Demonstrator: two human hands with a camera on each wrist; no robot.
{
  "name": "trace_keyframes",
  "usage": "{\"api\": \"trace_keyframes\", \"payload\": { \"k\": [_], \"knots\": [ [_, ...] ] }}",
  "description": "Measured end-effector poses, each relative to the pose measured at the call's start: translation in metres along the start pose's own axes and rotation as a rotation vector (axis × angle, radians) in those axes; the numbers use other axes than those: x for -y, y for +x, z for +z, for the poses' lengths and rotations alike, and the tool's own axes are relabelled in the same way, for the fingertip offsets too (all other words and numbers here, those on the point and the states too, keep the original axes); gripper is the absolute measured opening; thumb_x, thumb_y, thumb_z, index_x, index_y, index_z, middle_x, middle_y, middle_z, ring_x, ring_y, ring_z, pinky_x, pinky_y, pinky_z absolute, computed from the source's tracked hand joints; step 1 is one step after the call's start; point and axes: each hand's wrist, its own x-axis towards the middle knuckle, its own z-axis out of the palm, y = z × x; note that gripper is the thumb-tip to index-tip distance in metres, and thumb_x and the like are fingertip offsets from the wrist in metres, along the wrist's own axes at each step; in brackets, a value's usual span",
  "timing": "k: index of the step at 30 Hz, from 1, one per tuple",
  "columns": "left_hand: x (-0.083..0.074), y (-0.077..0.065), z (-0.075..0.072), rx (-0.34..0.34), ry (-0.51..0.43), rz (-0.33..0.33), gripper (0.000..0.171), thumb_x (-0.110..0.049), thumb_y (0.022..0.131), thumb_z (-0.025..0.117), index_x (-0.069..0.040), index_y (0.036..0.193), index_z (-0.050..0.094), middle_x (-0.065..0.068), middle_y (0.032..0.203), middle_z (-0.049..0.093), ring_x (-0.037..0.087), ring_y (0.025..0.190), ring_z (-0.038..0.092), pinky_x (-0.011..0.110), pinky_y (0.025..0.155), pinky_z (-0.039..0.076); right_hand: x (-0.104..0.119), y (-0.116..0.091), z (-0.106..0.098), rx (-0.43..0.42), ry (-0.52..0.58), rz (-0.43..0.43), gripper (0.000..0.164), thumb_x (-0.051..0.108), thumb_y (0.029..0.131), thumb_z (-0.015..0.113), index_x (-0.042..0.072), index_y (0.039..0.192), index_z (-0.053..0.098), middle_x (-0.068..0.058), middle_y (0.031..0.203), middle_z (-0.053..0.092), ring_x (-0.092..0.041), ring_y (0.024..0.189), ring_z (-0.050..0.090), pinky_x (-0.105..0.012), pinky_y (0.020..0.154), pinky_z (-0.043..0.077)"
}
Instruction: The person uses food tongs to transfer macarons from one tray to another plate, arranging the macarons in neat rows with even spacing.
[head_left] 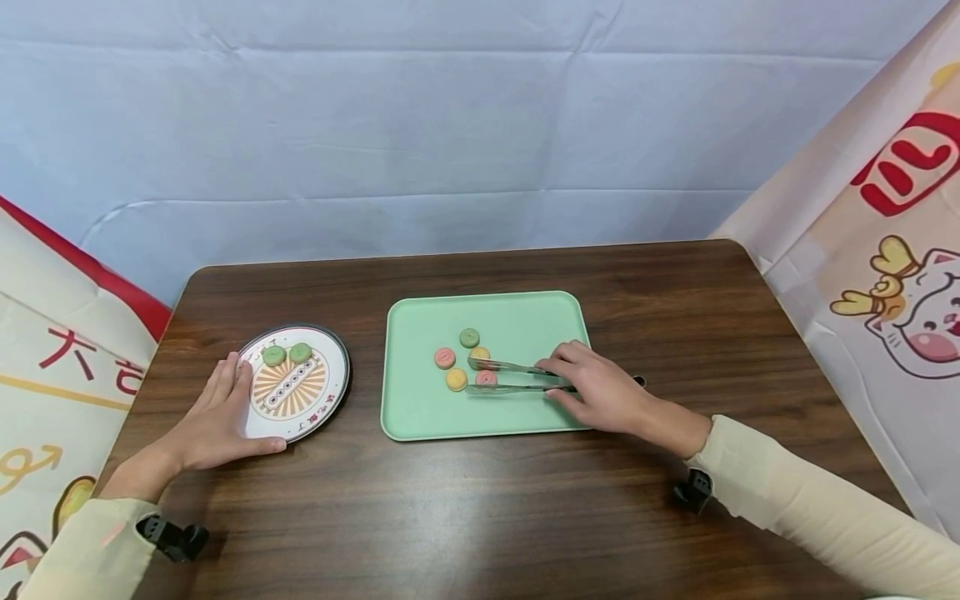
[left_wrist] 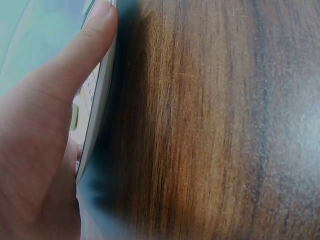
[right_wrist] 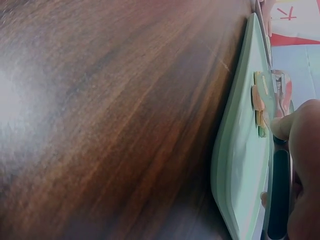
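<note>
My left hand (head_left: 213, 417) rests along the left edge of a round white plate (head_left: 307, 417), fingers straight, its thumb on the rim in the left wrist view. Two green macarons (head_left: 300, 352) lie at the plate's far side. My right hand (head_left: 600, 387) grips metal tongs (head_left: 517, 388) with dark handles. The spread tong arms reach left over a light green tray (head_left: 420, 417), around a pink macaron (head_left: 486, 378) and a yellow macaron (head_left: 478, 353). Whether they touch either cannot be told. Beside these lie another pink macaron (head_left: 445, 358), another yellow macaron (head_left: 456, 380) and a green macaron (head_left: 469, 337).
Plate and tray stand apart on a dark wooden table (head_left: 420, 508), plate at left, tray in the middle. A pale cloth (head_left: 450, 150) hangs behind the table's far edge. Printed cloths (head_left: 900, 292) hang at both sides.
</note>
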Motion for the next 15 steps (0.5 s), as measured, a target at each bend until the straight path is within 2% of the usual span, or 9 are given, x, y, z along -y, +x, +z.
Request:
{"api": "trace_keyframes", "payload": {
  "k": [15],
  "knots": [
    [-0.0011,-0.0010,-0.0004,-0.001,-0.001,0.003,0.139,-0.065,0.078,0.077,0.012,0.156,-0.008,0.030,0.163,-0.022,0.048,0.150,-0.018,0.068,0.118,0.005,-0.0013,0.0015,0.0032,0.020,0.005,-0.006,0.032,0.020,0.096,0.073,0.006,0.125,0.071,-0.002,0.104,0.060,-0.016,0.099,0.054,-0.034,0.078,0.050]
  ]
}}
